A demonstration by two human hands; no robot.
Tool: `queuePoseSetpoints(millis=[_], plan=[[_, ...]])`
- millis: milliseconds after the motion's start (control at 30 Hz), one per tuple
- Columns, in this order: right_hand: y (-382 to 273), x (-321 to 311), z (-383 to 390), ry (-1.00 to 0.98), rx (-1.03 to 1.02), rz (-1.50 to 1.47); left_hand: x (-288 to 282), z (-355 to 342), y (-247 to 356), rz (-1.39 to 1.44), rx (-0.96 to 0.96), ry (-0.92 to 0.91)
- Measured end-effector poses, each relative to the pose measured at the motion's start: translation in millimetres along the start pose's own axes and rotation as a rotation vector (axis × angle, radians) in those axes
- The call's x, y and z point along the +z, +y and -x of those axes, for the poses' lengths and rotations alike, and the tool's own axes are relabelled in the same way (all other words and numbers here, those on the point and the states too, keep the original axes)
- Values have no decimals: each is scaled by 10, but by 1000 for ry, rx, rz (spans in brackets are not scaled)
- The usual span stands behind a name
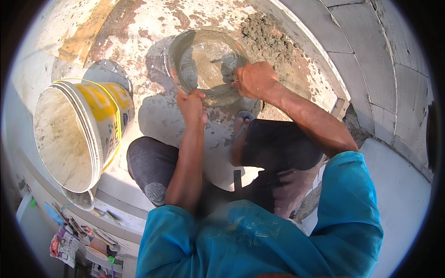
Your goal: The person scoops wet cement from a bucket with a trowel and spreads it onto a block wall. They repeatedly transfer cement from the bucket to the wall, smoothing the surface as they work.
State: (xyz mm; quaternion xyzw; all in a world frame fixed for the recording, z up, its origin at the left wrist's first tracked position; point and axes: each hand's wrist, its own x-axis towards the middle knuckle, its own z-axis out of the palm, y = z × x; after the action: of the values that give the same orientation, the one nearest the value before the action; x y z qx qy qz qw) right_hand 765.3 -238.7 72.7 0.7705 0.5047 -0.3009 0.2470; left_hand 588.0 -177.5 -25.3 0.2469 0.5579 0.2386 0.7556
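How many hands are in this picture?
2. The left hand is at the near rim of the round basin; the right hand is at its right edge.

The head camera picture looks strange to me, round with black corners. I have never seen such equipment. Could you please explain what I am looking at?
There is no robot: these are a person's own bare hands. The picture comes from the left of two wide fisheye cameras worn on the head, looking down, so straight edges bend near the rim. The forearms come from below.

The left hand grips the near rim of a round basin holding a wet grey mix. The right hand is closed at the basin's right edge; what it grips is hard to tell.

On the stained floor, a lumpy grey heap lies beyond the right hand, and a white-and-yellow bucket stands at left.
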Motion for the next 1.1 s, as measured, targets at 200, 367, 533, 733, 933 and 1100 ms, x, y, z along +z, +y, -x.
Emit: queuePoseSetpoints(millis=[200,367,533,733,933,1100], plan=[[507,-575,512,129,110,-104,340,756,552,-98,-22,81],[601,-963,1141,187,-26,-198,705,1241,979,-76,4,101],[1381,-1575,1669,501,63,-210,1056,1544,1426,47,142,95],[1311,-2057,1548,171,63,-331,1498,1654,1965,23,235,78],[1110,-2078,766,702,61,-228,1572,1190,2238,85,190,105],[1103,-2032,193,810,56,-245,1579,547,2490,97,79,222]])
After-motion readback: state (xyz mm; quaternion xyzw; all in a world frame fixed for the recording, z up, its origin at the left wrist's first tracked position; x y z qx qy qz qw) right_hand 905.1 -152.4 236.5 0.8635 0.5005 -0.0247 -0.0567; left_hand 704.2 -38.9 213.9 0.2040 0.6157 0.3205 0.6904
